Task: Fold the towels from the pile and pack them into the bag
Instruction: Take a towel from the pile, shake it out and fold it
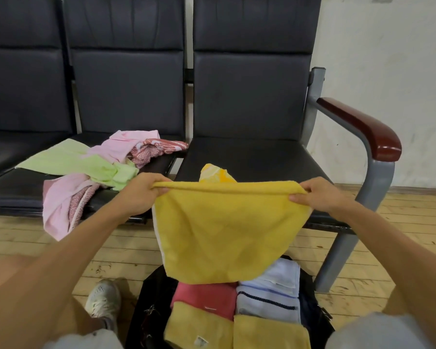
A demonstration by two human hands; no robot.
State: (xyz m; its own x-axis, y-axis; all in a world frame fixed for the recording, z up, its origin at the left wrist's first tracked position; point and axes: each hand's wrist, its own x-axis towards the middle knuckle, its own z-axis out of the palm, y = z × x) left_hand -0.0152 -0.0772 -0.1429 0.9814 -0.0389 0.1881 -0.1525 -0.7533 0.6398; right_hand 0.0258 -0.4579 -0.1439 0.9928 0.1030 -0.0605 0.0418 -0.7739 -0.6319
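A yellow towel [224, 230] hangs doubled over in the air between my hands. My left hand [141, 195] pinches its top left corner and my right hand [320, 195] pinches its top right corner. Below it an open black bag [146, 311] lies on the floor, holding folded towels: a red one [204, 298], a pale blue striped one [269, 295] and two yellow ones [199, 328]. The pile of unfolded towels [98, 162], green, pink and red-patterned, lies on the middle seat to the left. A yellow patterned cloth [217, 175] shows just behind the held towel.
A row of dark padded seats [249, 96] stands ahead, with a grey metal frame and a red-brown armrest [363, 127] at the right. The floor is wooden planks [35, 243]. My white shoe [103, 298] rests left of the bag.
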